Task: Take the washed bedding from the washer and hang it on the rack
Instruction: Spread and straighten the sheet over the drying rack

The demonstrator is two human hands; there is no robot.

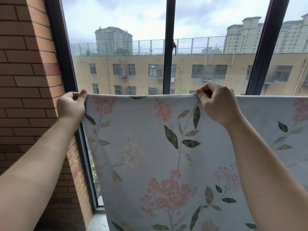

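Indoors, seen from the head camera, a person holds a floral bedding sheet [150, 155] up in front of a tall dark-framed window [169, 47], both bare arms stretched forward. The left hand [71, 105] pinches the sheet's upper left corner between thumb and curled fingers. The right hand [216, 104] pinches the top edge further along in the same way, fingers closed on the cloth. The top edge runs taut and level between the two hands and carries on past the right hand to the picture's right border. What that edge rests on, if anything, cannot be told. The pale sheet, printed with pink blossoms and green leaves, hangs straight down and covers the lower part of the glass. A brick wall [25, 80] stands just beside the left arm. Beyond the glass, a yellow apartment block [141, 70] sits under an overcast sky.
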